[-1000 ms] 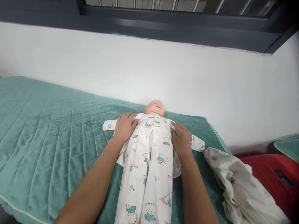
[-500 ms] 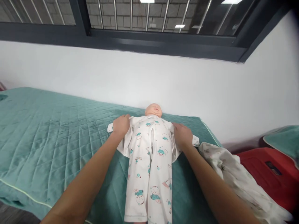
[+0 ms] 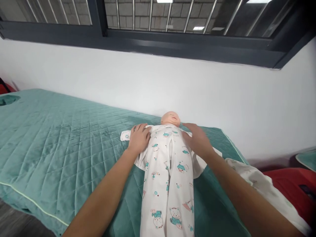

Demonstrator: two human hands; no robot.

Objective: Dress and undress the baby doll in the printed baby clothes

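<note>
A baby doll lies on its back with its head toward the wall. White printed trousers lie over its front, their waist near its neck. A white top shows from beneath them at both sides, with one sleeve stretched out at the left. My left hand rests open on the cloth by the doll's shoulder, fingers spread. On the other side my right hand is open, thumb apart from the fingers, at the trousers' upper edge. The doll's feet are out of view.
A green quilted cover spreads over the bed below the doll. The white wall and a dark window frame stand behind. To the right lie a crumpled white cloth and a red object, partly covered.
Both hands have loosened from closed grips on the cloth at the doll's sides to open fingers. The view has shifted, so the doll appears farther right.
</note>
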